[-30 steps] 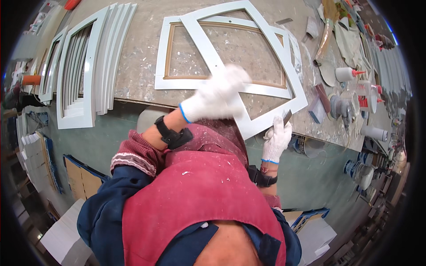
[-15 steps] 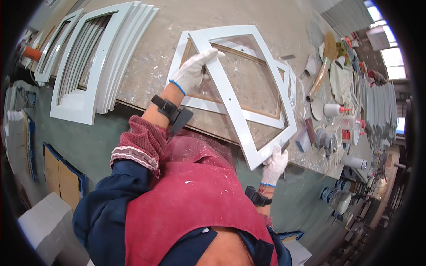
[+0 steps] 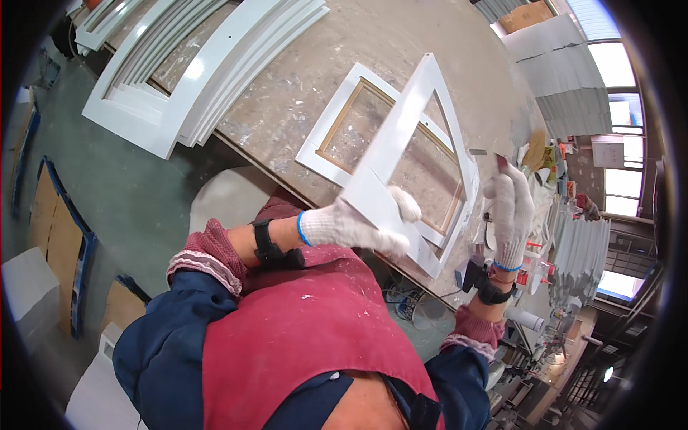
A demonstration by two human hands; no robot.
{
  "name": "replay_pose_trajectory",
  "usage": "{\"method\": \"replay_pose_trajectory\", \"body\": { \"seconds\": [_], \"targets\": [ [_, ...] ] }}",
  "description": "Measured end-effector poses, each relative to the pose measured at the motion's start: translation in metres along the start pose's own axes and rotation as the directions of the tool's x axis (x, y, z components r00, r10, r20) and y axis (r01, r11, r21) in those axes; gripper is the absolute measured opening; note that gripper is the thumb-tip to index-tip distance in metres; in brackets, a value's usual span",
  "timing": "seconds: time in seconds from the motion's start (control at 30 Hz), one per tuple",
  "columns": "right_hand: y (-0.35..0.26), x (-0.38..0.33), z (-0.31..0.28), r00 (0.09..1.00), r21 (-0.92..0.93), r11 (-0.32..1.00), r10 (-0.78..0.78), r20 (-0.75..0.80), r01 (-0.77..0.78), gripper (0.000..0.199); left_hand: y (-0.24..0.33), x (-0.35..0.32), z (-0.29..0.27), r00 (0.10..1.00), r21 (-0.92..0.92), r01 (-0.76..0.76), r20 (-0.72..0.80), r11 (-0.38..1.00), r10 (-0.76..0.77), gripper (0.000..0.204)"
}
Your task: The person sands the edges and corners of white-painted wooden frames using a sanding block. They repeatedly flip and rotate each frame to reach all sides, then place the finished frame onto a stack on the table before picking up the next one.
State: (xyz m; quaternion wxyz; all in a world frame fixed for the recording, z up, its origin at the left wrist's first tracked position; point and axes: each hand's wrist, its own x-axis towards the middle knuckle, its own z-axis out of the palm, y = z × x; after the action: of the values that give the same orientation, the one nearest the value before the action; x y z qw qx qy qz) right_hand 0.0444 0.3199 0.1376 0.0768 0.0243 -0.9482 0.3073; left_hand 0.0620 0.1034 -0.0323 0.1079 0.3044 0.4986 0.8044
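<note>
My left hand [image 3: 352,226], in a white knitted glove with a blue cuff, grips a white rectangular frame [image 3: 403,136] by its near end, the thumb on the inner side and fingers along the bar. This frame is tilted up above the table. Beneath it a second white frame [image 3: 332,112] with a brown inner edge lies flat, partly covered. My right hand [image 3: 510,211], gloved likewise, is raised to the right of the frames, apart from them. Its fingers are closed on a small dark reddish piece [image 3: 502,164], mostly hidden by the glove.
Several white frames [image 3: 136,118] stand stacked at the left table edge. Bottles with red tips [image 3: 534,269], a white cylinder [image 3: 527,318] and cloths are crowded along the right. A small metal strip [image 3: 478,152] lies on the stained table [image 3: 287,122]. Cardboard-faced panels [image 3: 57,229] lean at the lower left.
My right hand has let go of the frame's near corner and moved right and up. My left hand has shifted toward me, turning the frame and tilting it. The whole view has swung.
</note>
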Motion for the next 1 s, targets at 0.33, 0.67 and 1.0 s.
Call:
{"method": "replay_pose_trajectory", "body": {
  "seconds": [0.33,0.67,1.0],
  "targets": [
    [-0.117,0.02,0.036,0.477,-0.172,0.633,-0.35,0.807,0.755,0.025,0.008,-0.011,0.015,0.971,0.142,-0.236,0.08,0.961,0.226,0.055],
    [-0.029,0.167,0.028,0.848,-0.698,0.485,-0.358,0.39,0.526,0.027,-0.025,-0.017,0.036,0.947,-0.887,0.285,0.319,0.364,0.035,0.058],
    [-0.108,0.127,0.044,0.69,-0.652,0.224,-0.233,0.686,0.724,0.028,-0.008,-0.012,0.038,0.976,0.079,-0.217,0.02,0.973,0.216,0.064]
  ]
}}
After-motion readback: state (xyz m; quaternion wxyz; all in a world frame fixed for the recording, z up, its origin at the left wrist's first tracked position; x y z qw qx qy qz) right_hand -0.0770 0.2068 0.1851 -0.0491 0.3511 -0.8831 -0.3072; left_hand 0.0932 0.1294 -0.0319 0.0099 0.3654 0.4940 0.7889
